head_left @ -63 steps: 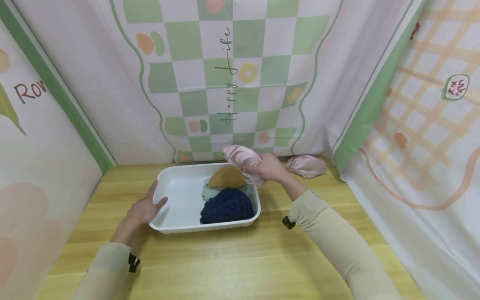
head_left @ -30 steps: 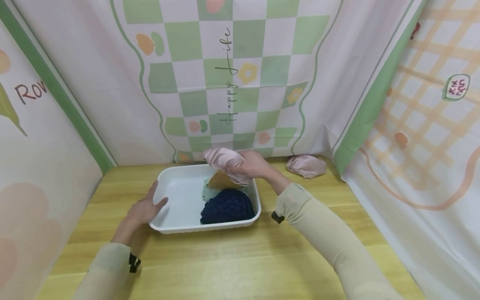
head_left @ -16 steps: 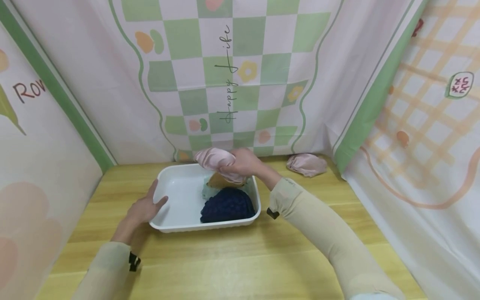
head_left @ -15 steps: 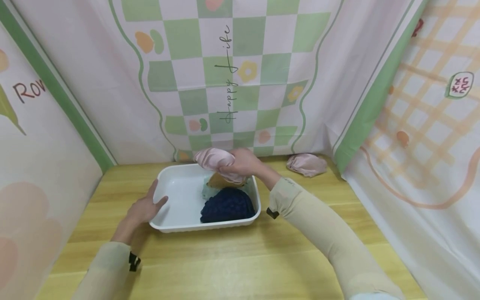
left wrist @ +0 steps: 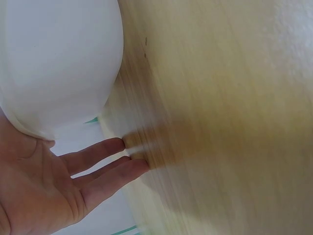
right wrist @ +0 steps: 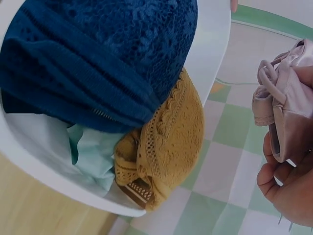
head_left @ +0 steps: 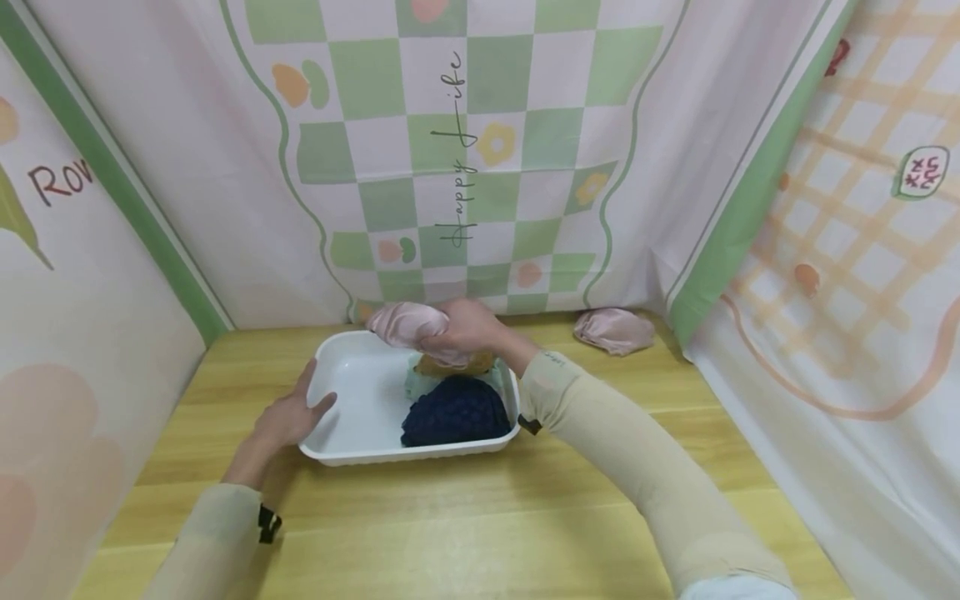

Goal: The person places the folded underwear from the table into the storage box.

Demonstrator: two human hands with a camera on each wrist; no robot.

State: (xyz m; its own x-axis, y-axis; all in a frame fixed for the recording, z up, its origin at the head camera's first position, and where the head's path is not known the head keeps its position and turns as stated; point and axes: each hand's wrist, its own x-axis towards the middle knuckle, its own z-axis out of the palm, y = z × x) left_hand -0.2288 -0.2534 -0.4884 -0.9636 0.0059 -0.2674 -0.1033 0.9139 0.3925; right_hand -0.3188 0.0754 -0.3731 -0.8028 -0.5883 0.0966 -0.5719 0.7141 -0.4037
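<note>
My right hand (head_left: 471, 327) grips a folded pale pink satin bra (head_left: 408, 324) above the tray's back edge; its straps show in the right wrist view. Inside the white tray (head_left: 352, 457), a navy lace bra (head_left: 454, 412) lies at the front right, a mustard lace bra (right wrist: 172, 147) behind it. Something mint green in fabric (right wrist: 93, 154) shows beneath these. At the tray's left end is my left hand (head_left: 283, 419), thumb over the rim. Its fingers (left wrist: 105, 183) stretch straight down outside the wall, tips at the table.
Another pink satin bra (head_left: 615, 331) lies folded on the wooden table (head_left: 420, 533) at the back right. A checkered cloth curtain (head_left: 501, 75) hangs right behind the tray, and printed cloths (head_left: 840, 350) close off both sides.
My right hand has carried the pink bra leftward along the tray's back edge, from its right corner toward the middle. The left hand and tray have stayed in place.
</note>
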